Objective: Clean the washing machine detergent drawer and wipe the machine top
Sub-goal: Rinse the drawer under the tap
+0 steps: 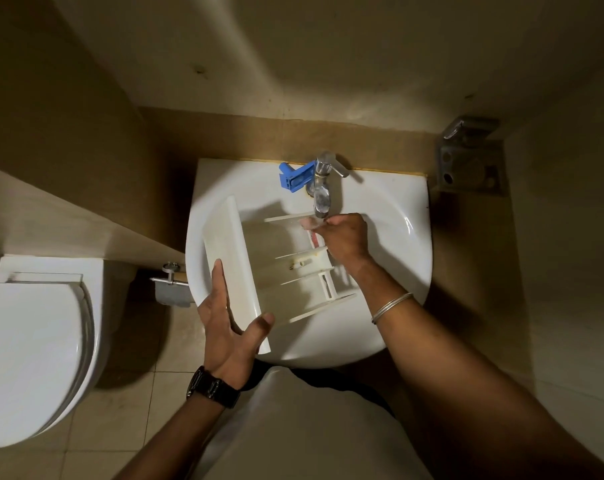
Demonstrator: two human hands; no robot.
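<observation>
Drawer point(259, 265) propped across basin point(390, 202), left hand point(229, 327) gripping its front panel to steady it, right hand point(345, 237) fingers curled at rear compartments under tap point(323, 188), apparently rinsing.

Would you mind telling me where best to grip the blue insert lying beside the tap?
Probably pinch the blue insert by its free left end, coming from the left: its right end tucks behind the tap, and it lies flat on the basin rim.

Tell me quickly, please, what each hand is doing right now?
Left hand: holds the detergent drawer by its front panel, thumb and fingers around it.
Right hand: fingers curled at the drawer's back end under the tap; grip unclear.
</observation>
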